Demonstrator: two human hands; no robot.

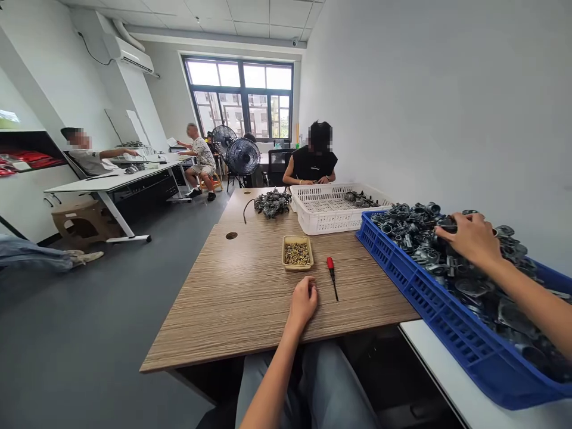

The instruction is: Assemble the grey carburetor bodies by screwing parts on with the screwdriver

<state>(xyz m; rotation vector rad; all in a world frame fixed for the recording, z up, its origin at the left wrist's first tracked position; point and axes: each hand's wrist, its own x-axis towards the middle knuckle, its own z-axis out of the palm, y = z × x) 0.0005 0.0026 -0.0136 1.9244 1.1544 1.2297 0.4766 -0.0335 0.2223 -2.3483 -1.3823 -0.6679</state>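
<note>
My right hand (476, 241) reaches over the blue crate (402, 283) on the right, its fingers closed round a dark grey metal part, which looks like a carburetor (447, 224). Many similar carburetors (426, 256) fill that crate in a heap. My left hand (304, 301) rests on the wooden table (223, 304), fingers curled in, with nothing visible in it. Just beyond it stands a small yellowish tray (283, 266) full of brass-coloured screws (297, 254). To its right lies a screwdriver (331, 275) with a red and black handle, its shaft pointing towards me.
A white crate (313, 223) with some metal parts stands farther back. Left of it sits a pile of carburetors (271, 204) with a black hose. A co-worker in a black top (315, 167) sits across the table. Fans (242, 156) and other seated people are beyond.
</note>
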